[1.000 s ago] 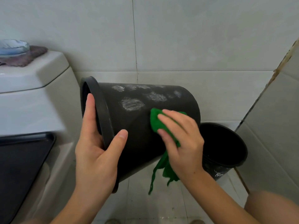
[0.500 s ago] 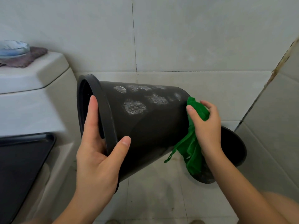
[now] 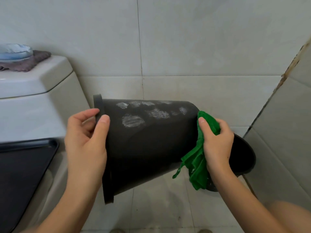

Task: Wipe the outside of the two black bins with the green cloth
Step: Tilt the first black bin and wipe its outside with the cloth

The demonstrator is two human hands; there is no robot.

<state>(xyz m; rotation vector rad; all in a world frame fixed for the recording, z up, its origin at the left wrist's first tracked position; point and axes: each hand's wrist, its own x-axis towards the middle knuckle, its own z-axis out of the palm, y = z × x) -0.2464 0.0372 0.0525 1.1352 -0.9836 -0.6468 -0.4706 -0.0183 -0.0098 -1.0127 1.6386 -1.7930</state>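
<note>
Bins first: one black bin (image 3: 151, 145) is held up sideways between both hands, rim end toward the left hand, base end toward the right, tilted a bit w/ the base higher. Left hand (image 3: 84, 142) grips the rim (image 3: 98, 108), thumb laid on the outer wall and the other fingers curled over the edge toward the inside. Right hand (image 3: 217, 143) is clamped on the green cloth (image 3: 196, 165), bunched up in the fingers and pressed against the base end of the held bin; the rest of the cloth hangs loose below the hand. Side of the bin facing up has a bunch of whitish smudge patches (image 3: 133, 121), between the two hands, closer to the left one. Second black bin (image 3: 244, 157) sits on the floor just behind and below the right hand, mostly hidden by the wrist and the cloth, so only part of its rim and dark inside shows. Left of the left hand there's a toilet tank (image 3: 33, 101) w/ a purplish rag (image 3: 25, 62) and a pale blue dish (image 3: 15, 51) on the lid, plus a dark toilet seat lid (image 3: 21, 165) lower down. Tiled wall (image 3: 185, 47) behind everything, tiled floor (image 3: 159, 207) under the arms.
</note>
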